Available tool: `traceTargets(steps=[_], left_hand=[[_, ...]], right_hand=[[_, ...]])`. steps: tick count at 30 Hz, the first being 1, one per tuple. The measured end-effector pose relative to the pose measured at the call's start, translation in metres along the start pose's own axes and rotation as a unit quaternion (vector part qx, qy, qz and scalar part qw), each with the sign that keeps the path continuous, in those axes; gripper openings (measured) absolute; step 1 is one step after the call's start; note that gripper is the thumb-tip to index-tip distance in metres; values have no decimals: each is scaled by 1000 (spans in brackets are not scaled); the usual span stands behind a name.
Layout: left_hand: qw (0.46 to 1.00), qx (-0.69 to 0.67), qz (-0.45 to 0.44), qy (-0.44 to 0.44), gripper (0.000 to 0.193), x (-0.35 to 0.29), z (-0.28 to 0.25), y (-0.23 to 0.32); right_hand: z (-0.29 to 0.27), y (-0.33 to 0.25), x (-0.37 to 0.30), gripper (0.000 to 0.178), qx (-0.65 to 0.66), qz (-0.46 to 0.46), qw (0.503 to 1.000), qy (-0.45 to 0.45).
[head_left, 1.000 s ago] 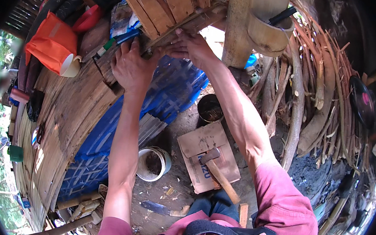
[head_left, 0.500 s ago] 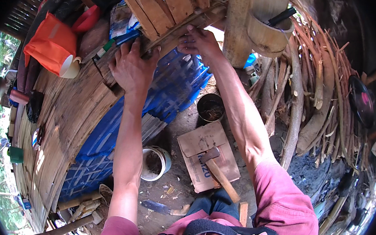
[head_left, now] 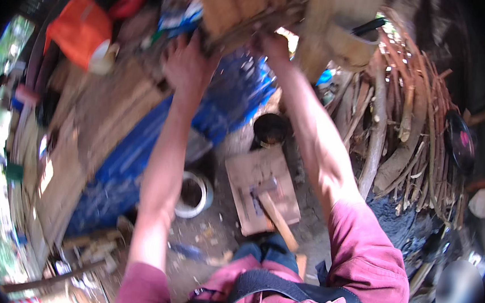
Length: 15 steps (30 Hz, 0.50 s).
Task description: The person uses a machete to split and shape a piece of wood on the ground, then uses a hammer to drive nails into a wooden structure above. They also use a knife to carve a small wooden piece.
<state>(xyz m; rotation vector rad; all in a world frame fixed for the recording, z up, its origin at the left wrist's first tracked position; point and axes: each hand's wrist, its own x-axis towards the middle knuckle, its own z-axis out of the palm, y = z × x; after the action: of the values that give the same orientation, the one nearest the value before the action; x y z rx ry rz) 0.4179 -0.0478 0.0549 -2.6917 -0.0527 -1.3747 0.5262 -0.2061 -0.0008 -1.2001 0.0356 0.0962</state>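
A: So the big wooden platform (head_left: 103, 106) is filling your left side, the blue tarp (head_left: 133, 165) is showing beside it, the wooden boards (head_left: 231, 5) are sitting upper centre, and the wooden rail (head_left: 243, 32) is running along their lower edge. Hands?

B: Your left hand (head_left: 187, 61) is spreading loose near the rail's lower end, gripping nothing I'm seeing. Your right hand (head_left: 273, 47) is curling by the rail further right; too blurry, can't tell if it's grasping. Imo you're doing best by keeping fingertips clear of the seam and pressure even.

A: Anything changing since half a second ago?

B: Yeah, your view's smearing, and boards plus hands are sitting higher and further right.
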Motion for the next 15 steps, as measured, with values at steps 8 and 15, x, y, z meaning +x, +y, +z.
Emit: traceTargets(steps=[8,15], left_hand=[[955,-239,-156,-85,36,-120,-159,-87],[818,-102,-500,-264,20,-474,-206,-185]], right_hand=[[-46,-1,-5,20,-143,-59,983,-103],[-30,-14,18,20,-151,-69,980,-109]])
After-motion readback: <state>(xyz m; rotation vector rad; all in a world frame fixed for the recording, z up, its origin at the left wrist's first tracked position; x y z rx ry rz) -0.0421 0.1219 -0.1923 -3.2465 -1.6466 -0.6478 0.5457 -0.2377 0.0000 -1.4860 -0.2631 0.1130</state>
